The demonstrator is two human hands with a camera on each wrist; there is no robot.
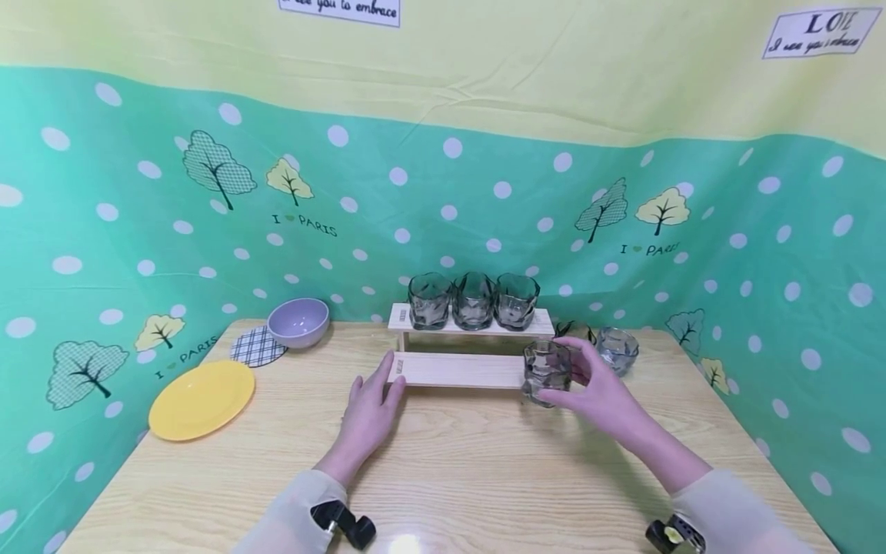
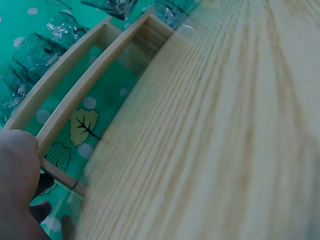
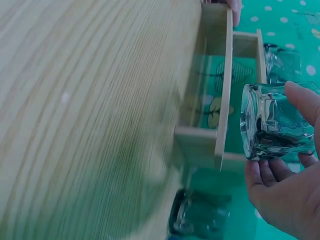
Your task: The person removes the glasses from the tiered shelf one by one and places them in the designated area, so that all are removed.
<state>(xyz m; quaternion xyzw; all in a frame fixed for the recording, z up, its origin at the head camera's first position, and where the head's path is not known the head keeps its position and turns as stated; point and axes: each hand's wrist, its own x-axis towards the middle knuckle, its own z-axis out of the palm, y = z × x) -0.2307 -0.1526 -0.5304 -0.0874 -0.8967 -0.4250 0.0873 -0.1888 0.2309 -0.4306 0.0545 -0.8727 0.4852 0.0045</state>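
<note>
My right hand (image 1: 588, 388) grips a smoky grey drinking glass (image 1: 546, 373) with a wavy wall. Upright in the head view, this glass is at the right end of the lower tier of a pale wooden two-tier rack (image 1: 460, 369). The right wrist view shows its thick base (image 3: 252, 122) apart from the rack's front edge. My left hand (image 1: 370, 412) touches the rack's left end, fingers mostly straight; in the left wrist view the thumb (image 2: 20, 155) lies at the board's corner. Three similar glasses (image 1: 474, 302) stand in a row on the upper tier.
Right of the rack are another glass (image 1: 617, 350) and a partly hidden dark glass (image 1: 574, 331). At the left lie a yellow plate (image 1: 202, 400), a purple bowl (image 1: 298, 323) and a checked round mat (image 1: 256, 348). A patterned green cloth (image 1: 450, 208) hangs behind the wooden table (image 1: 457, 469).
</note>
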